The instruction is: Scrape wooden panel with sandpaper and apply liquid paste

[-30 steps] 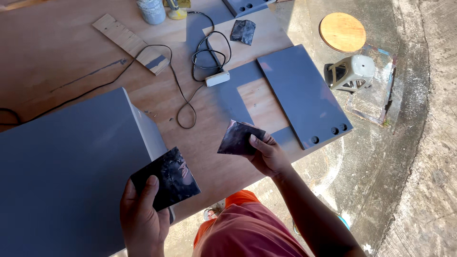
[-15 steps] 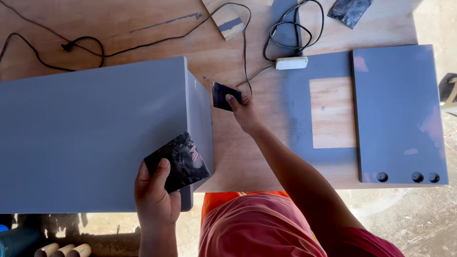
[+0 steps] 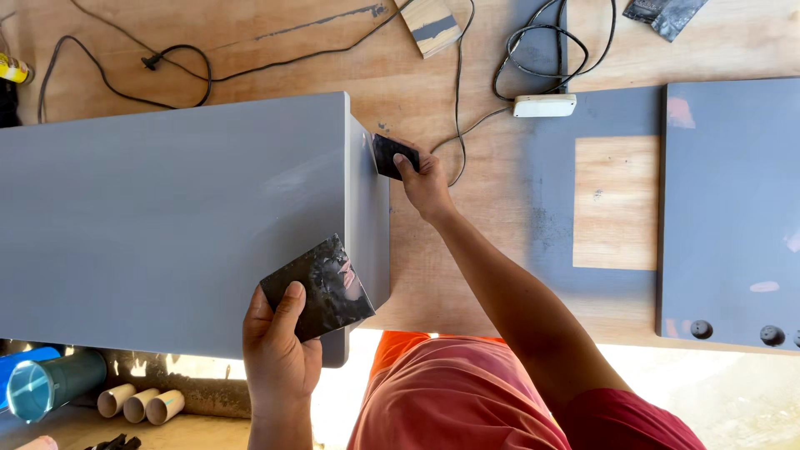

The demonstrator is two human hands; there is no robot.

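A large grey painted box (image 3: pixel 167 217) stands on a plywood table (image 3: pixel 433 258). My left hand (image 3: pixel 279 350) grips a dark square sheet of sandpaper (image 3: pixel 321 287) over the box's near right corner. My right hand (image 3: pixel 425 185) presses a second dark sandpaper piece (image 3: pixel 392 154) against the box's right side face, near its far edge.
A flat grey panel (image 3: pixel 733 208) with round holes lies at the right. A grey overspray patch with a bare wood square (image 3: pixel 615 204) sits beside it. Black cables (image 3: pixel 167 67) and a white adapter (image 3: pixel 544 105) lie at the back. Pipes and tubes (image 3: pixel 50 387) lie below the table's left.
My right hand carried its sandpaper from the table's middle leftward to the box's side face. My left hand kept its sheet near the box's corner. The view shifted left.
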